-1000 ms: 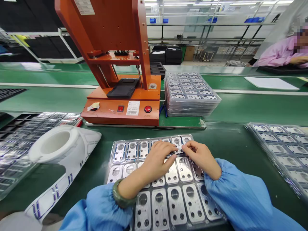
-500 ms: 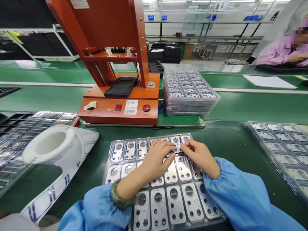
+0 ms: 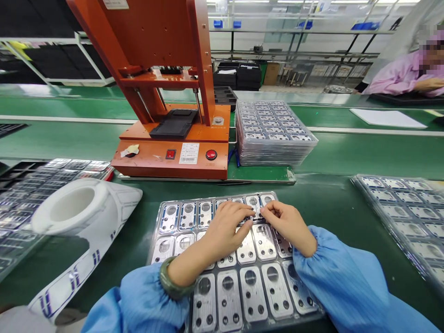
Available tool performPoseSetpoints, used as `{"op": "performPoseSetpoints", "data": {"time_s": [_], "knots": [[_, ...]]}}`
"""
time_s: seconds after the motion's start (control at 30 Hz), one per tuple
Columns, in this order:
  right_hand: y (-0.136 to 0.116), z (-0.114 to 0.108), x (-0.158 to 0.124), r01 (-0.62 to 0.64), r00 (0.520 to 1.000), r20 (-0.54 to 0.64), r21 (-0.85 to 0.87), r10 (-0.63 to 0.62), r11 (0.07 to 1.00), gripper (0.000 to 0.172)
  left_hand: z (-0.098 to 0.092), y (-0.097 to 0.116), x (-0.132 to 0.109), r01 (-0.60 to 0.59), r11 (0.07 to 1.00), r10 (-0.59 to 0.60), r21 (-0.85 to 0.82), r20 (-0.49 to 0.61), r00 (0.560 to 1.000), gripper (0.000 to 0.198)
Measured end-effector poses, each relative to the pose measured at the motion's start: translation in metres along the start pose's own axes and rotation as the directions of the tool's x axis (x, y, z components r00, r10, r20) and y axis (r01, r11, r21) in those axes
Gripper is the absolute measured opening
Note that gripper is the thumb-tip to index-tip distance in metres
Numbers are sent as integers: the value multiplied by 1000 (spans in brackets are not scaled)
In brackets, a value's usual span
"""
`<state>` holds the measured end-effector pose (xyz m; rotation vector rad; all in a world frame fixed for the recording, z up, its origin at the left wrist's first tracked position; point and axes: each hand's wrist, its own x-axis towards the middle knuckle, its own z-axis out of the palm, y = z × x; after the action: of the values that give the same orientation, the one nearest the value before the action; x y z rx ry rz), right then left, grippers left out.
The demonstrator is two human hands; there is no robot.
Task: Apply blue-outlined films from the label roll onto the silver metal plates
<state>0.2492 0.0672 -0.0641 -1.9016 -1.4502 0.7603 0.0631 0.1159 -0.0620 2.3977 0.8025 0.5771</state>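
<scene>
A clear plastic tray (image 3: 155,227) of silver metal plates lies in front of me, with round windows and small holes in the plates. My left hand (image 3: 231,226) reaches over its back rows, fingers stretched and thumb apart. Its fingertips rest at a plate with blue edging (image 3: 253,200) in the back row. At that plate's right side is my right hand (image 3: 286,224), thumb and forefinger pinched together. Whatever lies between those fingertips is hidden or too small to make out. The hands nearly meet over the plate.
An orange press (image 3: 173,157) stands behind the tray, beside a stack of filled trays (image 3: 275,150). On the left are a roll of white stickers (image 3: 104,208) and more plates (image 3: 21,208). Another tray (image 3: 412,212) lies right. A person in pink (image 3: 391,76) sits across the bench.
Almost nothing differs. Both hands stay at the same plate in the back row, with only a very slight shift of the fingers.
</scene>
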Motion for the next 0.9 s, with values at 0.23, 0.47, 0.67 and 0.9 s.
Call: {"op": "performPoseSetpoints", "data": {"time_s": [0.23, 0.47, 0.67, 0.9], "knots": [[0, 0, -1, 3, 1000, -12, 2, -3, 1000, 23, 0, 0, 0, -7, 1000, 7, 6, 4, 1000, 20], [-1, 0, 0, 4, 1000, -12, -21, -5, 1000, 26, 0, 0, 1, -6, 1000, 6, 21, 9, 1000, 21], [-3, 0, -1, -13, 1000, -6, -26, 13, 1000, 26, 0, 1, 1, -16, 999, 16, 38, 8, 1000, 21], [-5, 0, -1, -25, 1000, 0, -45, 25, 999, 27, 1, 1, 0, -24, 999, 24, 44, 5, 1000, 21]]}}
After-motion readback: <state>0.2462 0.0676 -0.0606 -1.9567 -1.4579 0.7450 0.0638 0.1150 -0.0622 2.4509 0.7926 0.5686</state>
